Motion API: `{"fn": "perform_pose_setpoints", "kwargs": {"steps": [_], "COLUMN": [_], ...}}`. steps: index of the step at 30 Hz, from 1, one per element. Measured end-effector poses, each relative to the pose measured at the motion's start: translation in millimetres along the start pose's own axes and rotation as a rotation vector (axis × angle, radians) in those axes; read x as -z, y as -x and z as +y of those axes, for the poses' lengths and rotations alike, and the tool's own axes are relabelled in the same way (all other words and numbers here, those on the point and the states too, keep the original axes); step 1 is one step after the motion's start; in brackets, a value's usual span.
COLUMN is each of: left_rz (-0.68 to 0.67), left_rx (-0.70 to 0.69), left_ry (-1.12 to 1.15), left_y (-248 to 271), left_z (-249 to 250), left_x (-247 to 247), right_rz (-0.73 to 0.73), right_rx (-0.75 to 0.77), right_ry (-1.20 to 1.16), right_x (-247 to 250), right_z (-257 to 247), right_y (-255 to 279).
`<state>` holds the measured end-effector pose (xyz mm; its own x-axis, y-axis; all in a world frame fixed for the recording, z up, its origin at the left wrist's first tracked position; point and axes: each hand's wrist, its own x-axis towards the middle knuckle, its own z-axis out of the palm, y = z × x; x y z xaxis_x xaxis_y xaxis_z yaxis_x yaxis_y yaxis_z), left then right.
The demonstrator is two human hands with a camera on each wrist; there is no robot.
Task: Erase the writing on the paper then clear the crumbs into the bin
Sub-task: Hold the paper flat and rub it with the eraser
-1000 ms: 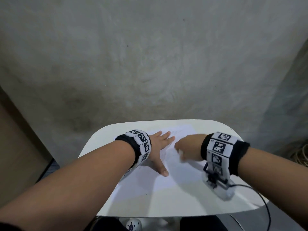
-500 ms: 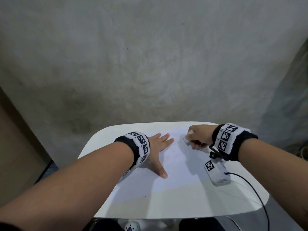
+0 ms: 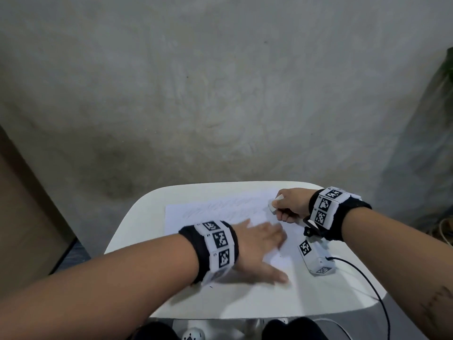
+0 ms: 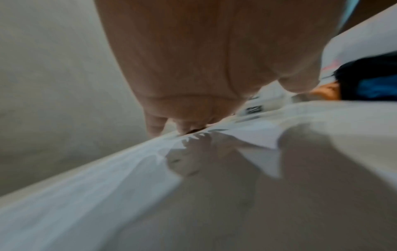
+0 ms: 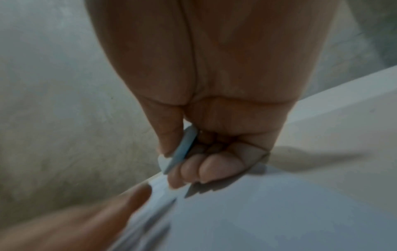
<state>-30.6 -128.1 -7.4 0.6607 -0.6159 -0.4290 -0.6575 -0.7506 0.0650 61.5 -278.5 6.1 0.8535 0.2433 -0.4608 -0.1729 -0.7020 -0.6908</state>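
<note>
A white sheet of paper [image 3: 215,212] with faint pencil writing lies on the small white table [image 3: 147,217]. My left hand [image 3: 259,244] rests flat on the paper's near right part, fingers spread and straight. My right hand [image 3: 289,204] sits at the paper's far right corner and pinches a small white eraser [image 3: 274,204] between thumb and curled fingers. In the right wrist view the eraser [image 5: 180,152] shows edge-on against the thumb, just above the paper [image 5: 279,212]. The left wrist view shows my left palm [image 4: 204,68] low over the paper [image 4: 86,195], blurred. No bin is in view.
A grey rough wall [image 3: 220,94] stands behind the table. A cable [image 3: 362,278] runs from my right wrist camera [image 3: 316,258] over the table's right edge. A brown panel [image 3: 24,229] stands at the left. Dark knees [image 3: 294,330] show below the near edge.
My right hand went with the eraser from the middle of the paper to its far right corner. My left hand slid right and nearer on the sheet; writing now shows on the left part.
</note>
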Motion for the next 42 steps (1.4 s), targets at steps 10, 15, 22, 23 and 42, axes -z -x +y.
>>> {"fn": "perform_pose_setpoints", "kwargs": {"steps": [10,15,22,23,42], "left_rz": [0.007,0.073,-0.045,-0.052,-0.031], "left_rx": [-0.065,0.043,0.308,0.306,0.335], "left_ry": [-0.043,0.099,0.209,0.212,0.163], "left_y": [-14.9,7.1,24.4,23.4,2.5], "left_z": [-1.2,-30.9,-85.3,-83.8,-84.0], "left_x": [3.0,2.5,-6.5,-6.6,-7.7], "right_rz": [0.037,-0.005,0.005,0.004,-0.087], "right_rx": [0.008,0.04,0.161,0.205,0.151], "right_ry": [-0.116,-0.059,0.336,0.43,1.187], "right_x": [4.9,7.9,-8.3,-14.5,-60.3], "right_z": [4.4,2.6,-33.7,-38.8,-57.3], "right_y": [-2.4,4.6,18.8,20.9,40.3]}}
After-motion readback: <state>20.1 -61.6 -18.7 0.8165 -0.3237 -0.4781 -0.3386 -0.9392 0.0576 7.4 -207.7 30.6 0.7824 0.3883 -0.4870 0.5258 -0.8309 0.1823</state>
